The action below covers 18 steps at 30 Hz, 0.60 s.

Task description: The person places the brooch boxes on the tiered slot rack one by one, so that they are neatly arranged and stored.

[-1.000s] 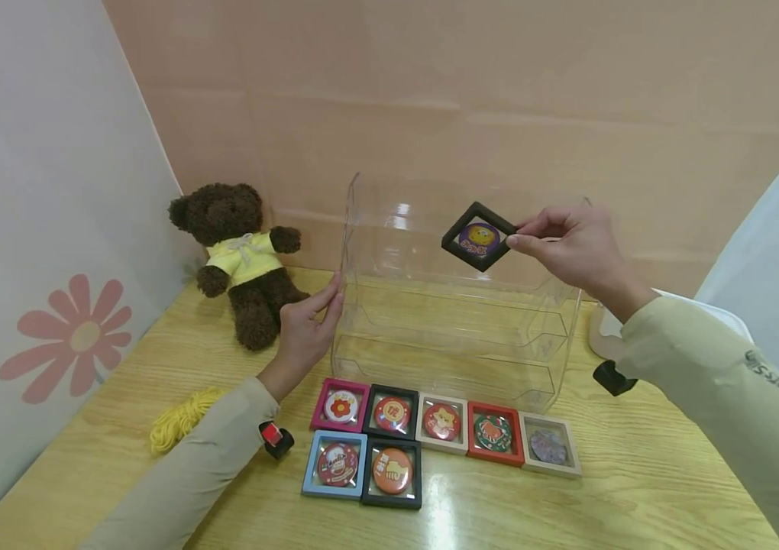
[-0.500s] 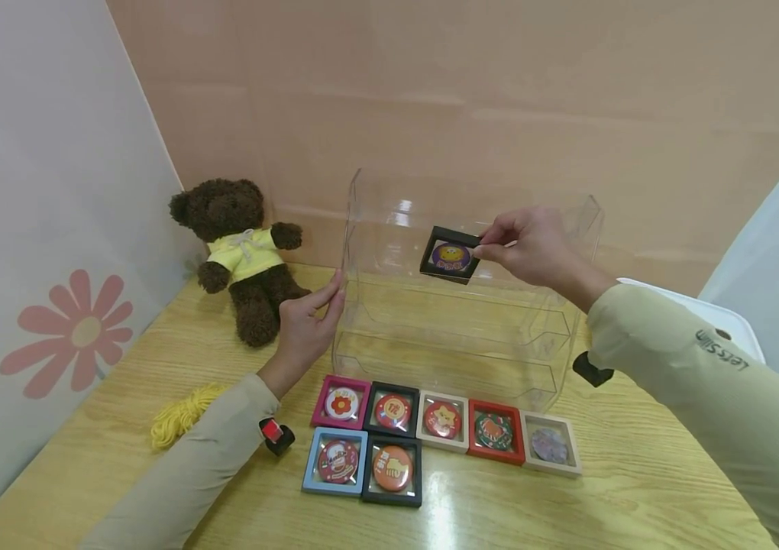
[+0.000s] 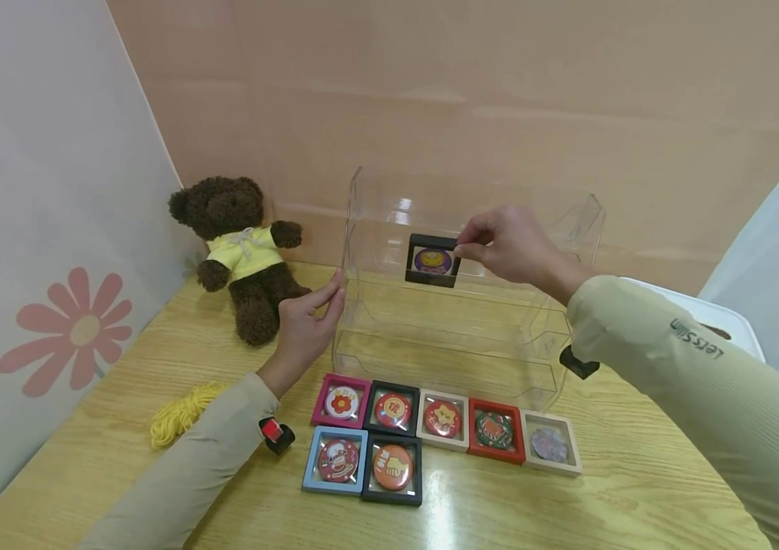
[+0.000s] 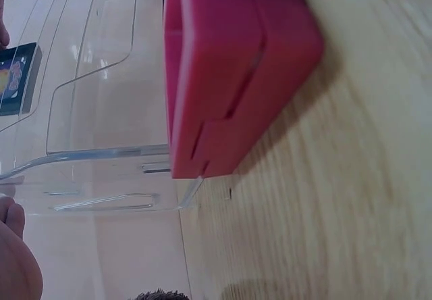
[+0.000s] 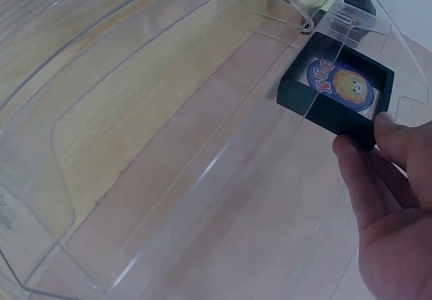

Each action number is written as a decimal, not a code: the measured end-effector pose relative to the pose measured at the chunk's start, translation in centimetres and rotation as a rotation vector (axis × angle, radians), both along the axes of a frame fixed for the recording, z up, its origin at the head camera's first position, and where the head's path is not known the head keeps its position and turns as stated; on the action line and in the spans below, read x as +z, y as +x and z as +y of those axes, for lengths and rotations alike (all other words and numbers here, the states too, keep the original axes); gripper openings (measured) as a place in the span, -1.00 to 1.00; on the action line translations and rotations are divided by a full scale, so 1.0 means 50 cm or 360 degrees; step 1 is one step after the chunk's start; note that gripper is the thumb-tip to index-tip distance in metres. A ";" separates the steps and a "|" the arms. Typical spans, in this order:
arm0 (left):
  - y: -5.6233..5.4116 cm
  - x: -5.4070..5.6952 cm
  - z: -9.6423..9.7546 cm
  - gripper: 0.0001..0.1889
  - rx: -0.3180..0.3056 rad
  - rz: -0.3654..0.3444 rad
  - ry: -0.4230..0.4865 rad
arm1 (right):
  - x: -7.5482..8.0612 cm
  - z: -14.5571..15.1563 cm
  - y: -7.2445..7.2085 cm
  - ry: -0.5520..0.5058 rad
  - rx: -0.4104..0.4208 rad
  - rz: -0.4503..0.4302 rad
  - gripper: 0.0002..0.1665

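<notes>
A clear stepped display rack (image 3: 451, 340) stands on the table in the head view. My left hand (image 3: 307, 317) pinches the edge of its left side panel between thumb and fingers. With thumb and fingertips, my right hand (image 3: 509, 244) grips the right edge of a black square frame (image 3: 433, 261) that has a purple badge with a yellow animal inside. This frame stands nearly upright at the rack's upper tier, its lower part behind the clear front lip. The right wrist view shows the same black frame (image 5: 344, 87) tilted, a rack edge crossing it.
Several framed badges lie in two rows before the rack, among them a magenta frame (image 3: 341, 401), a blue frame (image 3: 335, 461) and a red frame (image 3: 496, 431). A teddy bear (image 3: 241, 260) and yellow cord (image 3: 186, 412) are at left. A white tray (image 3: 740, 328) sits behind the right arm.
My right hand has moved left and slightly down with the black frame, which has turned from a diamond slant to level at the upper tier. The left hand keeps its place on the rack.
</notes>
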<state>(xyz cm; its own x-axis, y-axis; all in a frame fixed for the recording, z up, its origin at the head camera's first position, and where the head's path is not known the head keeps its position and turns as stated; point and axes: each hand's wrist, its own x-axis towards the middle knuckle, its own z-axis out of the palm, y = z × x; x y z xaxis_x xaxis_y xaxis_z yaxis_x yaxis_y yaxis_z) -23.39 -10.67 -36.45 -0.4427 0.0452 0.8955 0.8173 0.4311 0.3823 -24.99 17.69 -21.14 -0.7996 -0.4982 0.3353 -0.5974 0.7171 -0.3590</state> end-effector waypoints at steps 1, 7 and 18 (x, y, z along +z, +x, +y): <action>0.000 0.000 0.000 -0.69 -0.0003 -0.0005 0.0000 | 0.001 -0.002 0.000 0.0009 0.0005 -0.0014 -0.94; -0.001 0.000 0.000 -0.69 0.0006 -0.0032 -0.0004 | 0.008 -0.015 -0.001 0.0074 0.0063 0.0010 -0.90; 0.000 -0.002 0.002 -0.70 0.0000 -0.0022 0.0007 | 0.014 -0.052 0.003 0.0139 0.0038 -0.0003 -0.88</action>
